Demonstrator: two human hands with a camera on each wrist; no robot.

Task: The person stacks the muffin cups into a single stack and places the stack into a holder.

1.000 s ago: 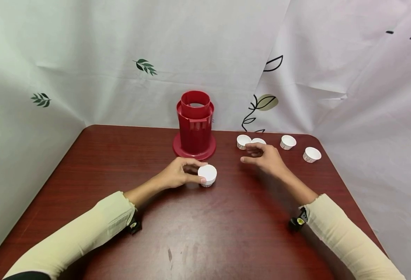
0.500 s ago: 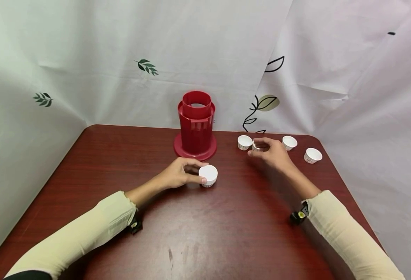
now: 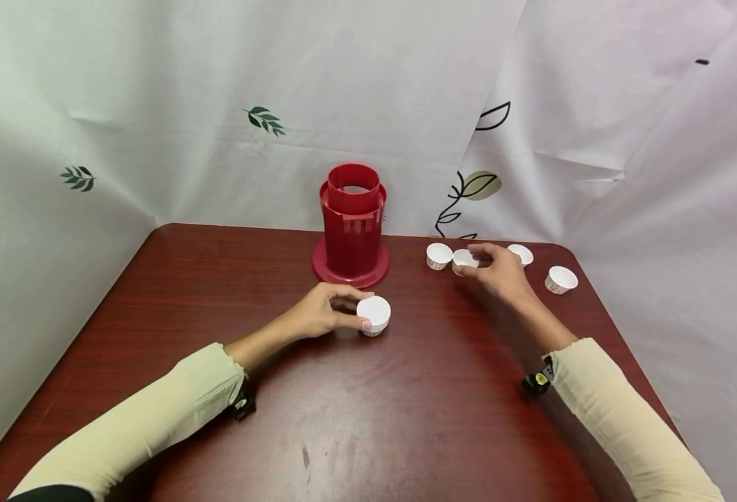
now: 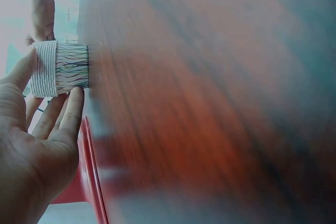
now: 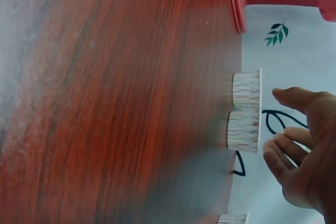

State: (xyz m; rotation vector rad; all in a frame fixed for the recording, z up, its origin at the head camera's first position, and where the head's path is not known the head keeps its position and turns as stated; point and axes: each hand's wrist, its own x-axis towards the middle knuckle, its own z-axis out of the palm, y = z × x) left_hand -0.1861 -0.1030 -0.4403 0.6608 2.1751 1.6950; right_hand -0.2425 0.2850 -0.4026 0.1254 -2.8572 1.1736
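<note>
My left hand grips a stack of small white paper cups between thumb and fingers. In the left wrist view the stack shows several nested rims and a wavy-lined side, its base at the table. My right hand hovers by a white paper cup at the back right, holding nothing. Its thumb and fingers are apart and bent, just off the cup rims in the right wrist view. Beside that cup stands another paper cup, touching or nearly so.
A red plastic cylinder with a ring on top and a wide round base stands behind the left hand. Two more paper cups sit at right, one partly hidden cup and one cup near the table edge. A white cloth hangs behind.
My right hand has drawn a little to the right, uncovering the second cup and partly covering the third. The left hand keeps its hold on the stack without moving.
</note>
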